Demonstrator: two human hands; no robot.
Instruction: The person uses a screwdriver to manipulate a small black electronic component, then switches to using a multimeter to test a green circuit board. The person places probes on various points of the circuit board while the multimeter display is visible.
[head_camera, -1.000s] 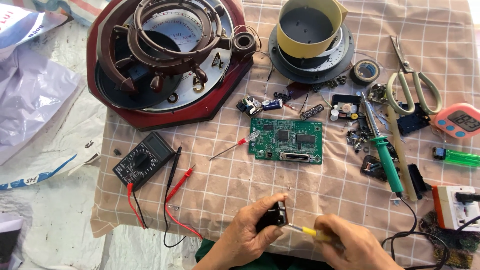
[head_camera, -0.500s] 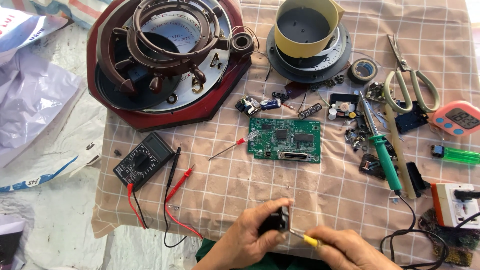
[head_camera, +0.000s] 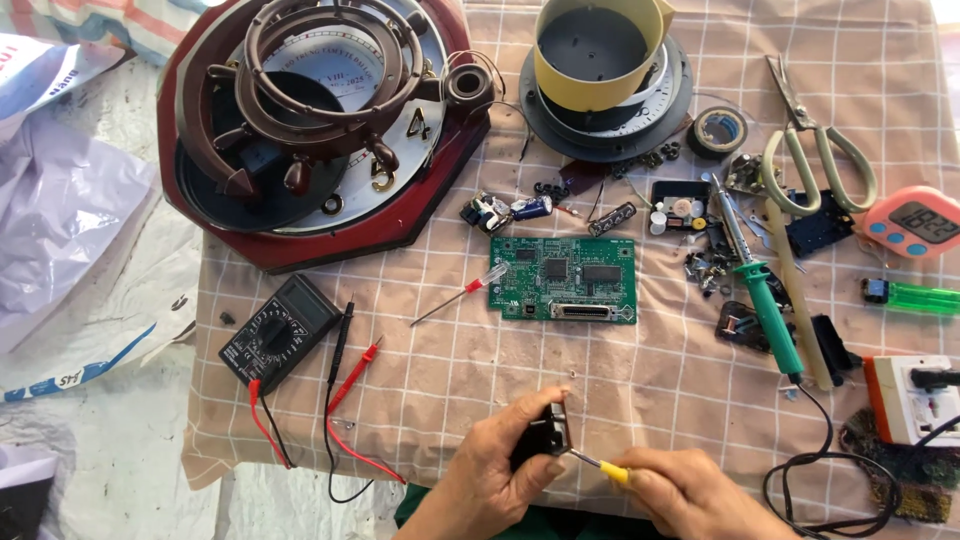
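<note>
Left hand (head_camera: 505, 455): clamped around a small black part (head_camera: 545, 432), at the cloth's near edge.
Right hand (head_camera: 690, 495): closed on a yellow-handled screwdriver (head_camera: 598, 466), tip touching the part.
Open room: bare checked cloth (head_camera: 640, 370) between the hands and the green circuit board (head_camera: 563, 278).

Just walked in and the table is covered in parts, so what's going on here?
A person is working at the near edge of a checked cloth. The left hand grips a small black part, and the right hand holds a yellow-handled screwdriver with its tip at that part. Farther back lie a green circuit board, a multimeter, a green-handled soldering iron, scissors and an opened wall clock.
</note>
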